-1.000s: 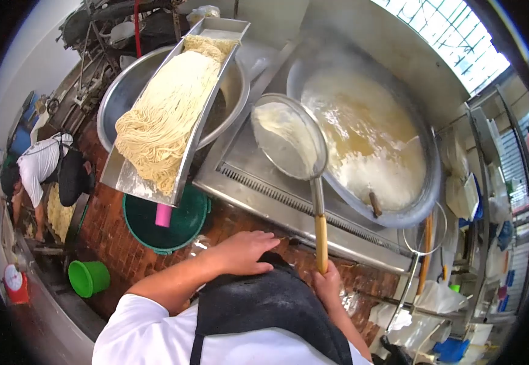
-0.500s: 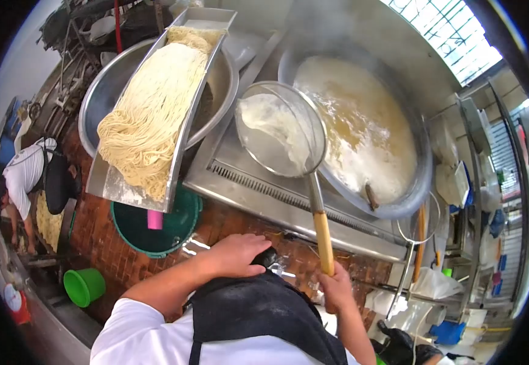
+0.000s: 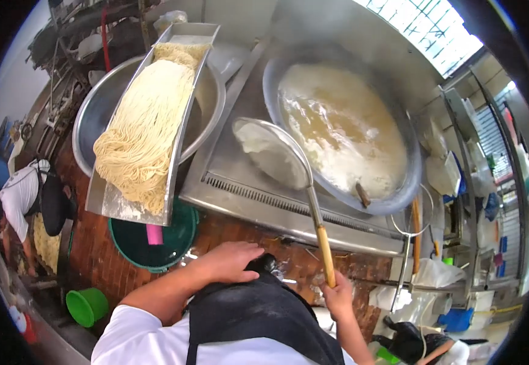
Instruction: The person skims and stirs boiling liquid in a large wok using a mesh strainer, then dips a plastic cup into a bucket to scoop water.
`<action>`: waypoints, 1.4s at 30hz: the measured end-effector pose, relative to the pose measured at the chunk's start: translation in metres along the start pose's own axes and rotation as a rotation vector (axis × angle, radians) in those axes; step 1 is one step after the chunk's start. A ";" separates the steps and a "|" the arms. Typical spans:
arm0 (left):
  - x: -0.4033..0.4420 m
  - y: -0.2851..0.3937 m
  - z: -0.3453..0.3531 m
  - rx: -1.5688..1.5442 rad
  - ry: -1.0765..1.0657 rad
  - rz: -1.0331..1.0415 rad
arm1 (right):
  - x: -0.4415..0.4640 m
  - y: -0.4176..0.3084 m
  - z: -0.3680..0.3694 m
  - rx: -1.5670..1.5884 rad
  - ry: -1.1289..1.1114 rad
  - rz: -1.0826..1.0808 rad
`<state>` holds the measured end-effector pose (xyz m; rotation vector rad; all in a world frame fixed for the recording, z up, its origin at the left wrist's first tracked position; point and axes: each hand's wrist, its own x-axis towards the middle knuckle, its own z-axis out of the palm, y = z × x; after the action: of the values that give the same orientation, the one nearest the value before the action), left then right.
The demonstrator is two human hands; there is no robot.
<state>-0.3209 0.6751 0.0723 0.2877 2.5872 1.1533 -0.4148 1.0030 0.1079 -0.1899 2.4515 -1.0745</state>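
Observation:
My right hand (image 3: 338, 296) is closed round the end of the wooden handle of a long strainer (image 3: 273, 152). The strainer's round mesh head is tilted over the steel stove top, left of a big pot (image 3: 419, 164) of bubbling, foamy liquid, with pale foam or residue on the mesh. My left hand (image 3: 231, 261) rests with nothing in it at the front of my black apron, palm down, fingers stretched out. Beyond it, a metal tray (image 3: 103, 204) bearing a pile of floured noodles (image 3: 146, 125) lies across a wide steel bowl (image 3: 85, 131).
Below the tray stands a dark green tub (image 3: 124, 243) with a pink object. A bright green bucket (image 3: 87, 307) stands on the brick floor. At the far left a co-worker (image 3: 24, 198) bends down. Racks line the right side; another person's arm shows at bottom right.
The strainer head has tilted more edge-on and moved slightly left, my right hand still on its handle. The view has shifted. Another person's arm has come in at the bottom right.

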 end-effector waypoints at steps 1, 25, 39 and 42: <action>0.001 -0.001 0.000 0.006 0.004 0.014 | -0.001 0.003 -0.003 0.149 -0.091 0.082; 0.037 0.006 -0.031 0.085 0.104 -0.112 | 0.107 -0.064 -0.090 0.965 -0.383 0.273; 0.046 0.030 -0.037 0.008 0.205 -0.412 | 0.440 -0.012 -0.203 0.633 0.159 0.165; 0.042 0.034 -0.034 -0.030 0.241 -0.484 | 0.474 -0.025 -0.190 0.617 0.162 0.178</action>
<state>-0.3697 0.6860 0.1117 -0.4892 2.6166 1.0919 -0.9243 0.9700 0.0724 0.3144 2.0904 -1.7444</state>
